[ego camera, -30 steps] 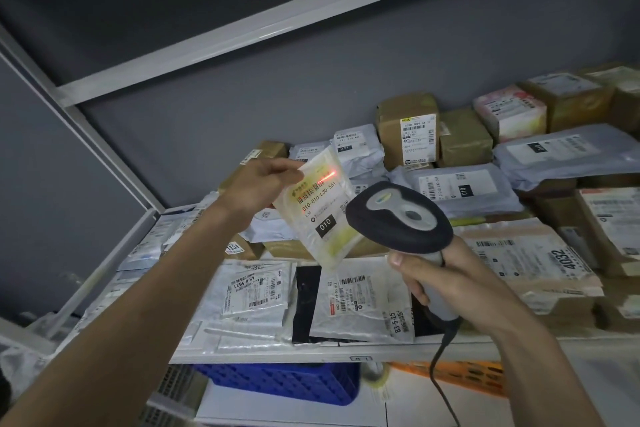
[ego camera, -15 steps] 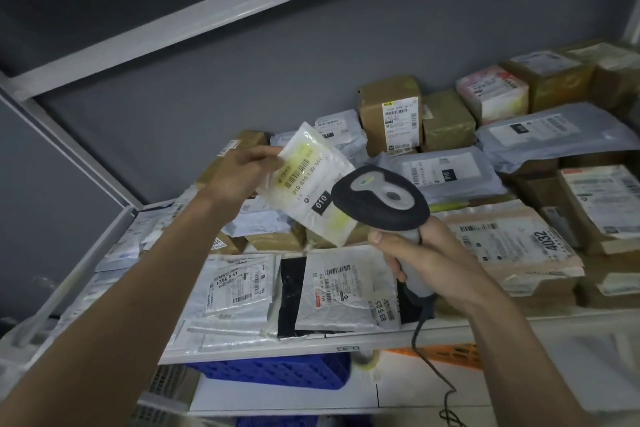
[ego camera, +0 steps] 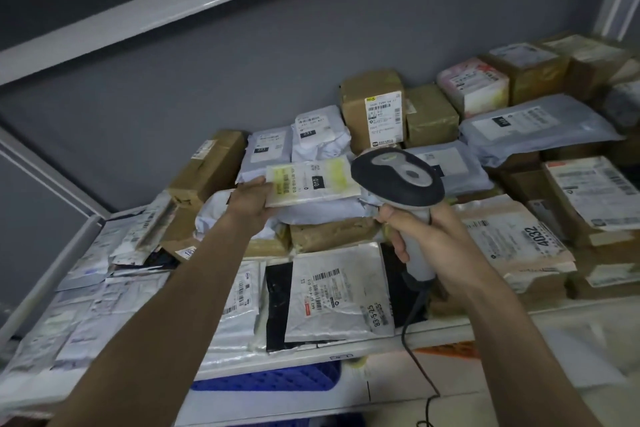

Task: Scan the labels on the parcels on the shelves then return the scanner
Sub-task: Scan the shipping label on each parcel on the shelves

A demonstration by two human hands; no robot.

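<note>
My left hand [ego camera: 252, 197] holds a small white parcel [ego camera: 311, 182] with a yellow-edged label marked 010 by its left end. The parcel lies nearly flat on top of a grey bag on the pile at the middle of the shelf. My right hand [ego camera: 420, 236] grips the grey handle of a corded barcode scanner [ego camera: 398, 180]. Its dark head hangs just right of the parcel, and no red light shows on the label. Many labelled parcels cover the white shelf [ego camera: 294, 359].
Brown boxes [ego camera: 372, 107] and grey mailer bags [ego camera: 530, 125] are stacked along the grey back wall. Flat white mailers [ego camera: 337, 291] lie at the shelf's front edge. A blue crate [ego camera: 277, 380] sits below. The scanner's cable [ego camera: 415, 357] hangs down past the shelf front.
My left hand has lowered the small parcel from upright in front of the scanner to flat on the pile. The red scan light seen a second ago is gone. The scanner stays near it.
</note>
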